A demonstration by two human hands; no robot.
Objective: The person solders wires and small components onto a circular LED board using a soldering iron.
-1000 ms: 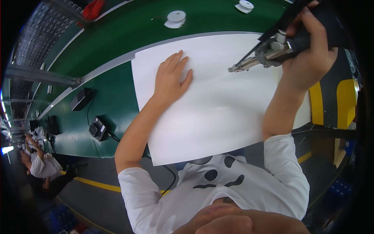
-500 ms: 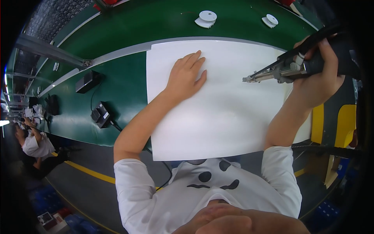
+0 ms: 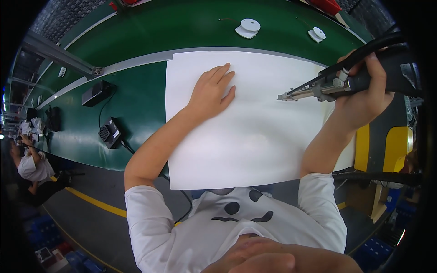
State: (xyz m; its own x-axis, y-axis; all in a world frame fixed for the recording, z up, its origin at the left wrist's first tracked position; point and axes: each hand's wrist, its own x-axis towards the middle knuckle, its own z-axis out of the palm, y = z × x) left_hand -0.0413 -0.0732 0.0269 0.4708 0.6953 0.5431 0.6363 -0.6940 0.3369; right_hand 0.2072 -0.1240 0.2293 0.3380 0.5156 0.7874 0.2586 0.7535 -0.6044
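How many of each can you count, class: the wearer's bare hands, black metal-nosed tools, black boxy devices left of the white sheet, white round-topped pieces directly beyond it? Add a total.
Bare left hand and right hand: 2
Black metal-nosed tool: 1
Black boxy devices: 2
White round-topped pieces: 2
Total: 7

A green workbench [image 3: 141, 91] stretches above a dark grey floor [image 3: 107, 189] marked with a yellow line [image 3: 104, 206].

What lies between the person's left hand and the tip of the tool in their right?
In the head view, only a bare stretch of white sheet lies between the left hand and the metal tip of the handheld tool.
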